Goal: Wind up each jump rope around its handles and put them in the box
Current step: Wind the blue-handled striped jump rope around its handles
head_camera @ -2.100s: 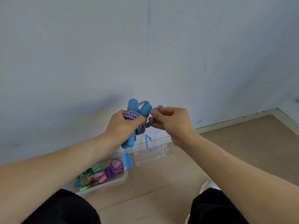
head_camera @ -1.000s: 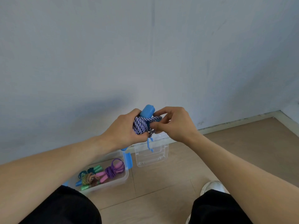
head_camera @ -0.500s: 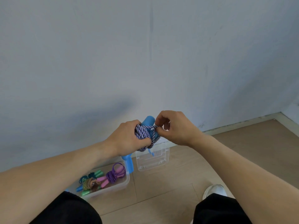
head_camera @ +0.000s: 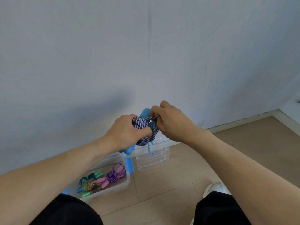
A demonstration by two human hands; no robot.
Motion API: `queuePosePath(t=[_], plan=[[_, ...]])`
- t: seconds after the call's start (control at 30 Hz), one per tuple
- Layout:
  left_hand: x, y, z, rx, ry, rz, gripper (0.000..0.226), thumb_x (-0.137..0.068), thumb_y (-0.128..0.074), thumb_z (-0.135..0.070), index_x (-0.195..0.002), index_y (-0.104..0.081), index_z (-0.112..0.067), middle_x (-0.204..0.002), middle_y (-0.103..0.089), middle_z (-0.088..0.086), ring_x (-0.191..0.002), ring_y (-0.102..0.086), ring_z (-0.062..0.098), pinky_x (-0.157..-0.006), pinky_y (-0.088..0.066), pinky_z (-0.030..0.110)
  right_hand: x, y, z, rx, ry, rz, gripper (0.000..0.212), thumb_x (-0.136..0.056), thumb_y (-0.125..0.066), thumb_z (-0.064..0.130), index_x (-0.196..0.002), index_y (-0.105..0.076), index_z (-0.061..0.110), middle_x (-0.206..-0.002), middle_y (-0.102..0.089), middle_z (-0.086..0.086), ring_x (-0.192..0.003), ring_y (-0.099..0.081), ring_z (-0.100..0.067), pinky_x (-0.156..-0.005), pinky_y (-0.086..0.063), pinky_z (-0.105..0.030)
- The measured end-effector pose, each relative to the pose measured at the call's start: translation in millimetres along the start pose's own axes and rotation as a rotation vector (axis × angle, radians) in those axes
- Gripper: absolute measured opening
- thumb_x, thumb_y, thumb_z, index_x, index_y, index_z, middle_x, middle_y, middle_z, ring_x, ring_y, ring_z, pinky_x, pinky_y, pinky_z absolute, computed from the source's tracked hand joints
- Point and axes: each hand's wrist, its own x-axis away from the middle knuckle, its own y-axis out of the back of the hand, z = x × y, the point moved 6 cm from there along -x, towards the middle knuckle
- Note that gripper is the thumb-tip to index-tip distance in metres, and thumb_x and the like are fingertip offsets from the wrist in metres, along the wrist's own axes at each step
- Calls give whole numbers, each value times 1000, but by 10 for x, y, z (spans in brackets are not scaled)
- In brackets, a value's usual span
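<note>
I hold a jump rope with blue handles (head_camera: 145,113) and a purple-and-white braided cord (head_camera: 142,129) in mid-air in front of the wall. My left hand (head_camera: 125,132) grips the handles with the cord coiled around them. My right hand (head_camera: 172,122) pinches the cord's free end at the top right of the bundle. Below on the floor stands a clear plastic box (head_camera: 125,184) with blue latches. It holds a wound purple rope with pink handles (head_camera: 113,175) and other wound ropes with green and blue handles (head_camera: 88,185).
The box's clear lid (head_camera: 152,157) lies on the wooden floor just right of the box, against the wall's baseboard. My black-clad knees and a white shoe (head_camera: 214,188) show at the bottom. The pale wall fills the upper view.
The bundle has sunk slightly lower and the coils sit tighter around the handles. My right hand has moved from the bundle's side to its top, pulling the cord end across.
</note>
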Motion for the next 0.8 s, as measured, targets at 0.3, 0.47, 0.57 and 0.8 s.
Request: queuePosePath(t=[0.3,0.47,0.57,0.8], plan=[[101,76,-22,-262,-90,-33,30,-62,-78,-43,-78,-59,-25,-69,-64,-6,-64,-61,16,-58,-50,36,167,-207,-285,-712,-496,39,15,-73,-77,4,-85,-79,12,-71,-75,-7,-70,-75,-18,-76,-62,-36],[69,148,-39,-359,-130,-95,33,-64,-76,-43,-85,-60,-23,-67,-60,-6,-60,-57,13,-53,-44,30,129,-189,-195,-595,-491,-87,12,-79,-69,23,-77,-81,19,-69,-75,5,-77,-73,-25,-70,-62,-40],[72,151,-77,-428,-184,-107,38,-64,-75,-44,-91,-60,-22,-69,-61,-7,-61,-57,12,-55,-48,33,135,-181,-165,-556,-483,-161,16,-81,-68,23,-75,-80,15,-67,-74,4,-73,-73,-24,-66,-61,-37],[134,156,-214,-591,-355,-116,35,-66,-69,-42,-89,-55,-19,-73,-54,-6,-62,-51,19,-57,-41,34,184,-287,-295,-1093,-685,-52,24,-69,-83,-3,-91,-74,-6,-84,-74,-22,-79,-74,-31,-74,-62,-35]])
